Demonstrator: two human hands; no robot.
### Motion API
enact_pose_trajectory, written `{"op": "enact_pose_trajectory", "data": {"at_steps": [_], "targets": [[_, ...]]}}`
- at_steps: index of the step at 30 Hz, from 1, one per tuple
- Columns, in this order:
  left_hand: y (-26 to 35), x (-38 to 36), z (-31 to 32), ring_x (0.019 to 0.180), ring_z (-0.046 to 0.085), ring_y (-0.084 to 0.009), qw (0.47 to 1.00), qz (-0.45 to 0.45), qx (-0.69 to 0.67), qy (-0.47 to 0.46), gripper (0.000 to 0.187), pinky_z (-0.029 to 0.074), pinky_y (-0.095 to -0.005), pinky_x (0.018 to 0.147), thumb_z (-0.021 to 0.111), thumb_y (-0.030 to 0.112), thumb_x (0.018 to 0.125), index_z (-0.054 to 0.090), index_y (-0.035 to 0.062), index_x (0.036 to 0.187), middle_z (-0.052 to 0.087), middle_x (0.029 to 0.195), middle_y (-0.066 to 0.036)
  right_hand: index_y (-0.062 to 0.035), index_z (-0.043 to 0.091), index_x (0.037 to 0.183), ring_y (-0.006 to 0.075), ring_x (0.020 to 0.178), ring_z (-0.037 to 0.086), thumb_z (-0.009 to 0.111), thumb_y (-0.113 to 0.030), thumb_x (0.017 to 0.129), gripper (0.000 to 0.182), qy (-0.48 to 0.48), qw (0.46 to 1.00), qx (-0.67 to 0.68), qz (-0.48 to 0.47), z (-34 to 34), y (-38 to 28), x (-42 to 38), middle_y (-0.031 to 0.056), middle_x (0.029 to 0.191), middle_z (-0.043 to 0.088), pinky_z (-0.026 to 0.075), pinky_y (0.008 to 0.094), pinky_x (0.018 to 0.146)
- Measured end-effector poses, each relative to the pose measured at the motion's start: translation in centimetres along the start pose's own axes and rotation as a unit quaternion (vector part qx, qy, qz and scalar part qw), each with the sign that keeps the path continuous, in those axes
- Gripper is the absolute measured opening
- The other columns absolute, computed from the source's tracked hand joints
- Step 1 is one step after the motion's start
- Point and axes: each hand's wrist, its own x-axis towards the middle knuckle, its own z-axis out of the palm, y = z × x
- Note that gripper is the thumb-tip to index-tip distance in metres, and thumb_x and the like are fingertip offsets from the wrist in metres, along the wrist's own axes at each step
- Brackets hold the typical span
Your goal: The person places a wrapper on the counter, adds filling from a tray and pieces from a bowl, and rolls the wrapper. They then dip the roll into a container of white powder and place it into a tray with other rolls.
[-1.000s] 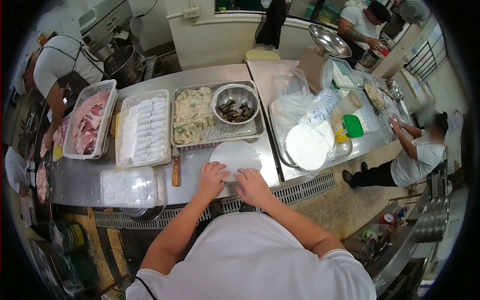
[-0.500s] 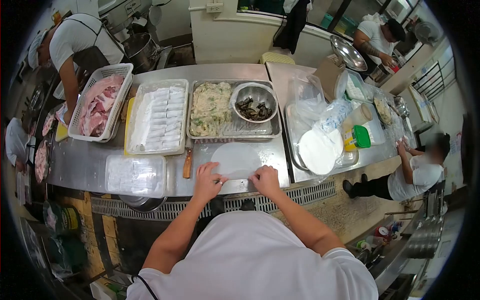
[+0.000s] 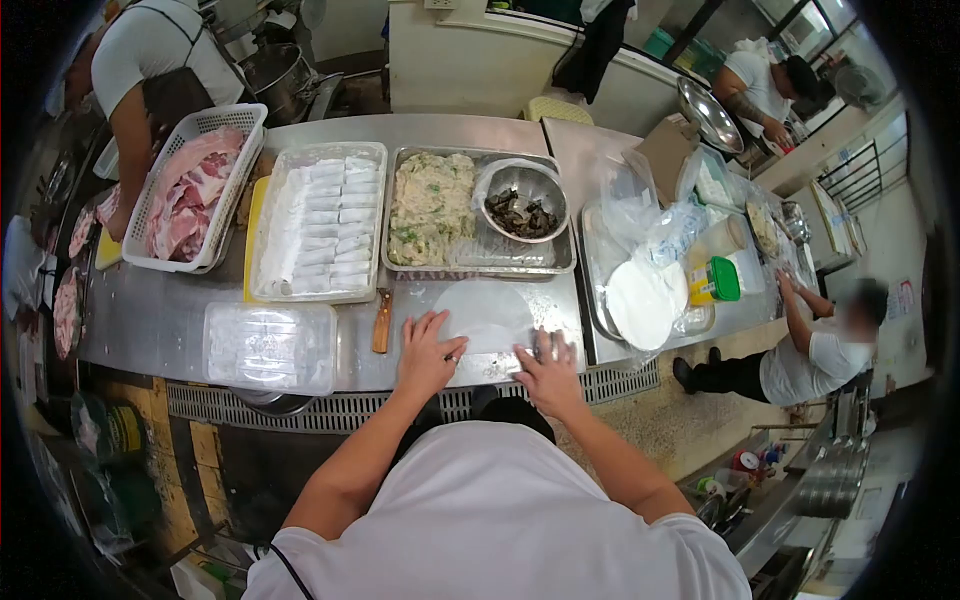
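A thin, round translucent wrapper (image 3: 485,309) lies flat on the steel table (image 3: 360,368). My left hand (image 3: 430,352) rests at its lower left edge, fingers spread. My right hand (image 3: 551,370) is at its lower right side, fingers apart, holding nothing. Beyond the wrapper, a metal tray (image 3: 485,270) holds a pale minced filling (image 3: 430,210) and a steel bowl (image 3: 521,201) with dark pieces. To the left, a white tray (image 3: 376,200) holds rows of white rolls (image 3: 335,215). A knife with a wooden handle (image 3: 382,322) lies left of my left hand.
A lidded plastic container (image 3: 270,348) sits at the front left, behind it a basket of raw meat (image 3: 195,200). Stacked white wrappers (image 3: 641,304) and a green-lidded tub (image 3: 714,281) lie right. Co-workers stand left (image 3: 165,60), right (image 3: 825,350) and back right (image 3: 755,90).
My fingers have gone from pinched at the wrapper's near edge to spread. The wrapper now lies flat. The view has shifted slightly, and the left co-worker's arm has moved.
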Motion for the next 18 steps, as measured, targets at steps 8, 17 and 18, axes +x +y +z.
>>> {"op": "enact_pose_trajectory", "data": {"at_steps": [8,17,18], "targets": [[0.5,-1.1,1.1,0.152,0.047,-0.0419,0.999,-0.021,0.002,0.029,0.024,0.028,-0.069,0.126,0.077,0.026,0.098,0.085,0.022,0.12,0.059,0.157,-0.017,0.0042,0.065,0.144,0.0512,0.138,0.058,0.071,-0.015,0.101,0.048,0.136,0.956,0.259,-0.018,-4.8,2.0,8.0,0.0301,0.155,0.058,0.049,0.0513,0.116],[0.9,-0.9,1.4,0.151,0.049,-0.0384,0.998,-0.018,0.045,0.048,0.025,0.034,-0.0691,0.124,0.078,0.029,0.095,0.084,0.0234,0.118,0.061,0.155,-0.012,0.0035,0.071,0.139,0.047,0.116,0.072,0.06,-0.008,0.099,0.043,-0.054,0.93,0.335,-0.141,-5.7,-4.3,29.7,0.0342,0.127,0.072,0.057,0.0477,0.101],[1.0,-0.9,1.3,0.151,0.05,-0.038,0.998,-0.021,0.044,0.05,0.024,0.034,-0.0689,0.124,0.078,0.029,0.095,0.084,0.0234,0.118,0.061,0.155,-0.012,0.003,0.073,0.137,0.0473,0.113,0.073,0.059,-0.007,0.099,0.042,-0.074,0.936,0.311,-0.147,-5.3,-5.0,30.6,0.0345,0.124,0.073,0.058,0.0479,0.1]]}}
